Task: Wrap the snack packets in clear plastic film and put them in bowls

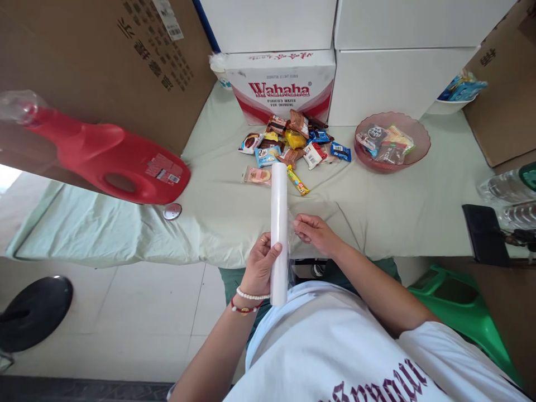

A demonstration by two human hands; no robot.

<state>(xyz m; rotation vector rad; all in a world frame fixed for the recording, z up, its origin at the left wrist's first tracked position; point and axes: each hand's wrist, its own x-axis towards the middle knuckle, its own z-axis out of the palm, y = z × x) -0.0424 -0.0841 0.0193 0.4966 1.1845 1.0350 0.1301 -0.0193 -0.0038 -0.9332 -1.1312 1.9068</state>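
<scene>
My left hand (263, 259) is wrapped around a white roll of plastic film (279, 212), its thumb lying across the front. The roll stands lengthwise in front of me, over the table's near edge. To its right, my right hand (314, 230) is closed in a pinch on the thin clear edge of the film, which stretches a short way from the roll. Just beyond the roll's far end lies a pile of small wrapped snacks (293, 139), with a yellow snack stick (298, 181) and a pink-and-clear packet (257, 175) nearest.
A pink glass bowl (392, 164) holds more packets at the right. Behind stand a Wahaha water carton (280, 92) and white boxes (393, 84). A large red jug (117, 156) lies at the left. A phone (484, 234), plastic bottles (513, 187) and a green stool (464, 312) are at the right.
</scene>
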